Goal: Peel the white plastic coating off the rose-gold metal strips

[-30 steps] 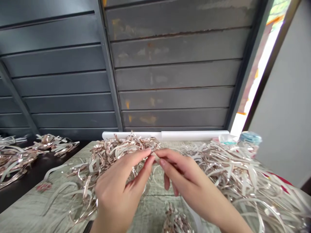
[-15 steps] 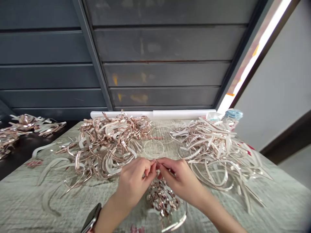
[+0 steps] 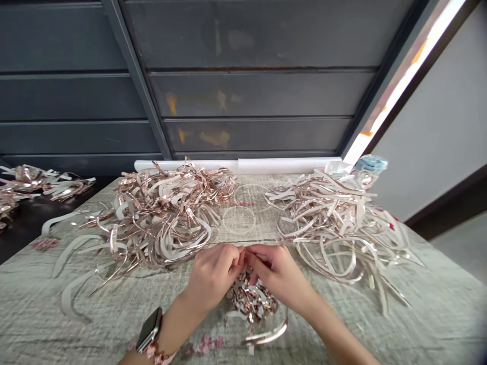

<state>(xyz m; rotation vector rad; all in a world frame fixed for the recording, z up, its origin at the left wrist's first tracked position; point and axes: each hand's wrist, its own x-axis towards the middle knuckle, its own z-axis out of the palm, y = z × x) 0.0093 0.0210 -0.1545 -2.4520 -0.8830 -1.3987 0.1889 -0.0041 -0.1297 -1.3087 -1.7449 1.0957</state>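
Fingertips of my left hand (image 3: 217,271) and my right hand (image 3: 279,274) meet in a pinch above the middle of the table. Between them is a thin end of rose-gold metallic strip, mostly hidden by the fingers. Just below the hands sits a small, tightly curled bunch of rose-gold and white strips (image 3: 254,303). From its lower side one longer loose strip (image 3: 268,337) curves out onto the tabletop. A dark watch (image 3: 149,329) and a pink beaded bracelet (image 3: 158,355) are on my left wrist.
Tangled strip piles lie left (image 3: 163,213) and right (image 3: 331,223) on the wood-patterned table (image 3: 125,329). A white roll (image 3: 281,166) runs along the back edge, before grey panels (image 3: 251,91). A blue-topped clear item (image 3: 371,165) stands back right. More strips (image 3: 34,182) lie on a dark surface.
The view has shifted, so the table and piles sit slightly higher and more of the left wrist shows. Both hands keep their pinch at nearly the same place above the bunch.
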